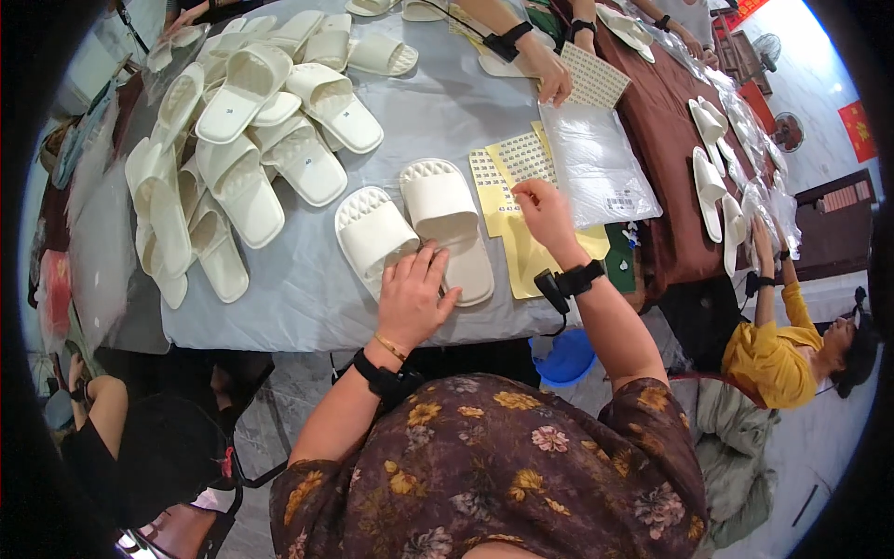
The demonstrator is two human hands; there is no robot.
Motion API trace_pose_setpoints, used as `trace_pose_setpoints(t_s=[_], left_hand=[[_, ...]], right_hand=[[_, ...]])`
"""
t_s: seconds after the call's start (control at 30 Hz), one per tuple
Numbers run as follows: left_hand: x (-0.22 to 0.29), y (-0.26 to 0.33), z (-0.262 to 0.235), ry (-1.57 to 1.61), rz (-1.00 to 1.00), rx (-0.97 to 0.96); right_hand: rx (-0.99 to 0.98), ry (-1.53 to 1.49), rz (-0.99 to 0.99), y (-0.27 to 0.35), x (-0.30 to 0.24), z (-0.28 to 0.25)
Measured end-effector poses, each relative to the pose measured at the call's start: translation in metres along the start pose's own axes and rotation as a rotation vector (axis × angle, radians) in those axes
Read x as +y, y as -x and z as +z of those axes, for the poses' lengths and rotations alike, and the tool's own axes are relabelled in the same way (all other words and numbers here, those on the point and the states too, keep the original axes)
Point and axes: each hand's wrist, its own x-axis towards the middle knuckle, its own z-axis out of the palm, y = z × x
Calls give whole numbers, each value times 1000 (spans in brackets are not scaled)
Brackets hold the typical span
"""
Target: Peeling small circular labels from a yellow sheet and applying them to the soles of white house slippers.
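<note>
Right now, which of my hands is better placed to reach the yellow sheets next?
Your right hand, I'd say. It's over the yellow sheets, while your left hand lies on the slippers to their left and would probably have to leave them first.

1. Bright, even light covers the slipper pair (442,200), with soft shadows beneath.
2. Sheen whitens the plastic bag (596,168) right of the pair.
3. Far right of the pair, the marbled wall (812,70) bends toward a black rim.
</note>
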Motion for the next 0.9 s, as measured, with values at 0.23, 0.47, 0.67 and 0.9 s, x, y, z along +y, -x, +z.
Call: trace_pose_setpoints(t_s=[0.23, 0.47, 0.67, 0.9], left_hand=[[1, -1, -2, -26, 9, 24], [0, -1, 0, -27, 1, 25], [0, -1, -1, -26, 10, 34], [1, -1, -2, -30, 9, 30]], right_hand=[[-73, 23, 16, 9, -12, 8], [-76, -96, 137, -1, -14, 13], [-123, 141, -41, -8, -8, 28], [-113, 323, -67, -5, -10, 35]])
